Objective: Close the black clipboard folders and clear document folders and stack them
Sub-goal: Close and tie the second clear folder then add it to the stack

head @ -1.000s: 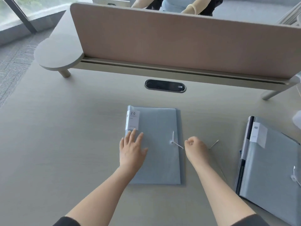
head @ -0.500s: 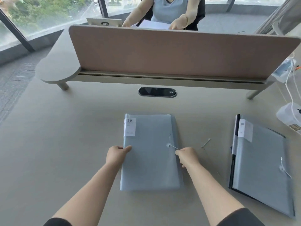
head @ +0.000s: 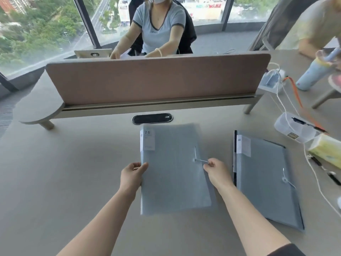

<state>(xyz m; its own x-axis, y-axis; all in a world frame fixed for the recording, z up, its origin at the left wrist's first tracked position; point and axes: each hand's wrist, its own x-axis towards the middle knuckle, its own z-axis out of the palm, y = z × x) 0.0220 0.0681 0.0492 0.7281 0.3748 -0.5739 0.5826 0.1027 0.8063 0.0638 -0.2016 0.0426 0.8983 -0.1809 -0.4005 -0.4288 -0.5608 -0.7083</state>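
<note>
Gripping the blurred clear folder (head: 173,174), left hand (head: 133,174) edgewise, right hand (head: 216,171) seemingly pinching its string (head: 200,160)

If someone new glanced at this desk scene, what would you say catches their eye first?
Most likely the pale blue document folder in the middle of the desk, with the left hand gripping its left edge and the right hand pinching its closure string. Next, the stack of folders to its right, a black edge showing along its left side. Behind runs the long pinkish divider panel.
</note>
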